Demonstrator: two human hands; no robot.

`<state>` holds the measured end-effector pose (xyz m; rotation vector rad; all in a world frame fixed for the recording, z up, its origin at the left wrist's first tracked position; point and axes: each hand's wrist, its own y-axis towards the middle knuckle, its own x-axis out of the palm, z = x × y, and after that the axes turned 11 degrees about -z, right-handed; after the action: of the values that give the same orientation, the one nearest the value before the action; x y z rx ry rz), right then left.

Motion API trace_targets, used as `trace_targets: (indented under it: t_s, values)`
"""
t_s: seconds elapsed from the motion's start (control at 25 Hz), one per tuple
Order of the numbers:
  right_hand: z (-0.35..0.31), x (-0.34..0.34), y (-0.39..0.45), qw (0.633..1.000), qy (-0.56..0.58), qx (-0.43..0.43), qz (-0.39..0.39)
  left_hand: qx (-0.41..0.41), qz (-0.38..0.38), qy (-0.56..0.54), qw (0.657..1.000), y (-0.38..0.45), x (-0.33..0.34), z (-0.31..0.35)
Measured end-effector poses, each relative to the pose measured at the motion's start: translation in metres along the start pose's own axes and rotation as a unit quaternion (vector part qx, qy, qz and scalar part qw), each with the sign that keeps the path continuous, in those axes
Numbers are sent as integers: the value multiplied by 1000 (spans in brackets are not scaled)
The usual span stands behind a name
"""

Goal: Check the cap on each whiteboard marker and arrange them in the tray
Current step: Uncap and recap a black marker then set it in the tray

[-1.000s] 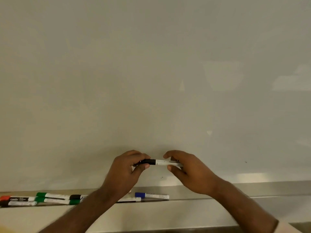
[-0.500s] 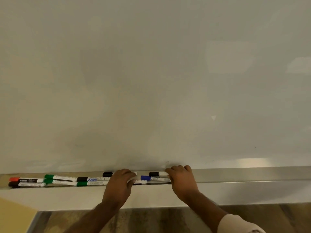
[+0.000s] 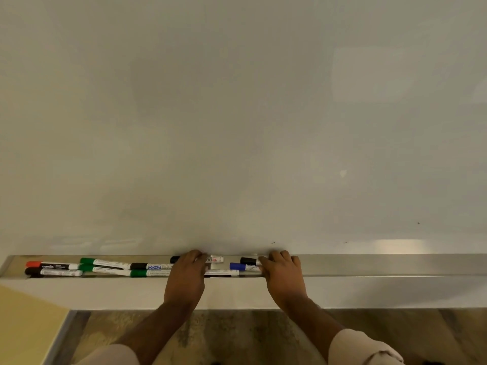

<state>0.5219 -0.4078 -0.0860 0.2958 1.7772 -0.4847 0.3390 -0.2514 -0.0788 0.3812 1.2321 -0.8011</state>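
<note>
The head view looks down along a blank whiteboard (image 3: 237, 114) to the metal tray (image 3: 382, 264) that runs along its bottom edge.

The left hand (image 3: 185, 275) reaches over the tray's near lip, fingers curled down onto a black-capped marker (image 3: 195, 259) that lies against the far side of the tray. Its black cap sticks out to the left of the fingers and its white labelled barrel to the right, so the hand is grasping this marker around its middle.

The right hand (image 3: 283, 275) is further right, fingers bent over the tray's edge and resting on the right ends of two markers: a second black-capped marker (image 3: 249, 260) on the far side and a blue-capped marker (image 3: 241, 266) just nearer. Whether the fingers actually clasp either one or only touch them cannot be told, since the fingertips hide the barrels.

Between the two hands, on the near side of the tray, lies a white marker barrel (image 3: 224, 272) whose cap is hidden under the left hand.

To the left of the left hand the remaining markers lie lengthwise in two rows. At the far left are a red-capped marker (image 3: 50, 265) and below it a black marker (image 3: 52, 272). Next come two green-capped markers (image 3: 105, 263), one behind the other. Then a black-capped marker with blue lettering (image 3: 150, 266) lies behind a green-capped marker with a white barrel (image 3: 151, 273).

Below the tray a wood-patterned floor (image 3: 237, 335) shows, with a yellow surface (image 3: 26, 325) at the lower left. Pale sleeves (image 3: 363, 349) cover both forearms.
</note>
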Motion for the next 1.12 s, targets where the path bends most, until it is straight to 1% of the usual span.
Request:
trace_targets:
  t_s: [0.16, 0.44, 0.64, 0.76, 1.12]
  values:
    - [18, -4, -4, 1000, -14, 11, -12, 13, -16, 2, 1000, 2, 4, 2]
    - [53, -11, -14, 999, -13, -2, -39, 50, -38, -13, 998, 6, 13, 18]
    - [43, -10, -10, 997, 18, -32, -63, 62, -49, -17, 997, 6, 17, 29]
    - [34, -8, -7, 997, 36, -45, -59, 74, -44, -11, 996, 6, 17, 30]
    - [25, -3, -1, 995, 84, -17, -46, 82, -20, -22, 996, 3, 19, 24]
